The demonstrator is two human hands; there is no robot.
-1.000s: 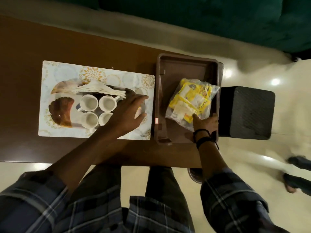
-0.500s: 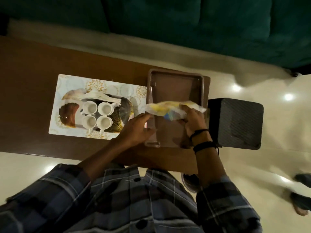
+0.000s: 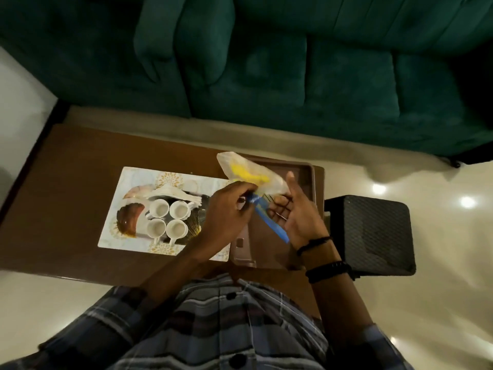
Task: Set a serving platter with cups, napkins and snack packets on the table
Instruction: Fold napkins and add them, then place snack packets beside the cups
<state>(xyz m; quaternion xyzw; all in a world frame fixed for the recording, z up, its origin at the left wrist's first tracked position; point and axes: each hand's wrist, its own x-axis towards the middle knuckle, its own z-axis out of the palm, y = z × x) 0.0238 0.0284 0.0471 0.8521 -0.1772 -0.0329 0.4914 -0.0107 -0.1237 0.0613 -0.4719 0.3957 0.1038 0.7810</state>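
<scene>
A clear bag of yellow snack packets (image 3: 249,173) with a blue closing strip (image 3: 269,221) is held up over the brown tray (image 3: 306,177). My left hand (image 3: 228,217) pinches the bag at its blue strip. My right hand (image 3: 296,214) holds the bag's other side, fingers partly spread. On the left, a patterned serving platter (image 3: 130,220) lies on a floral placemat (image 3: 133,177). It carries several white cups (image 3: 168,218) and a fan of white napkins (image 3: 173,192).
The brown wooden table (image 3: 66,169) stands in front of a green sofa (image 3: 266,62). A black box-shaped stool (image 3: 370,233) sits just right of the table on the pale glossy floor. My checked shirt fills the bottom of the view.
The bag has been lifted out of the tray and tilted up. My left hand has left the platter and come over to grip the bag's blue strip. The view has pulled back.
</scene>
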